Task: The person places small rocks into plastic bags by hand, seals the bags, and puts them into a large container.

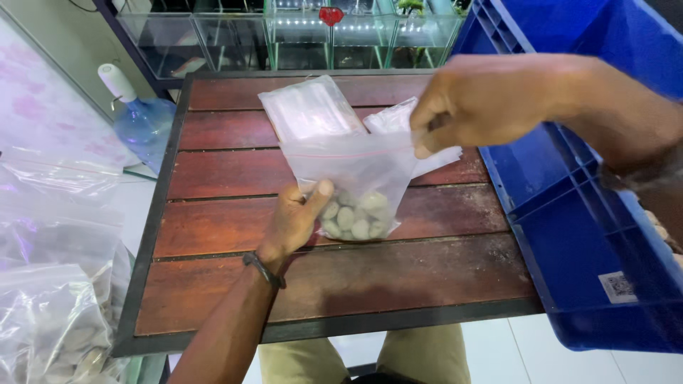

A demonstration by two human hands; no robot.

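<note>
Left hand (295, 220) grips bag of stones (353, 186), right hand (475, 103) pinches its top, over table (235, 277); blue crate (583, 235) right, spare bags (309, 107) far.

Two hands over wooden table (235, 277); three clear bags on or above it; one blue crate (569, 235) right of table; one water bottle (142, 117) left.

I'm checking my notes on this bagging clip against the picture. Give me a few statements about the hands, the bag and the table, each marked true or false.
1. The left hand cups the clear zip bag from below. True.
2. The bag holds pale pebbles. True.
3. The right hand rests flat on the table. False: it pinches the bag's top edge.
4. The crate is red. False: blue.
5. The table is wooden slats. True.
</note>
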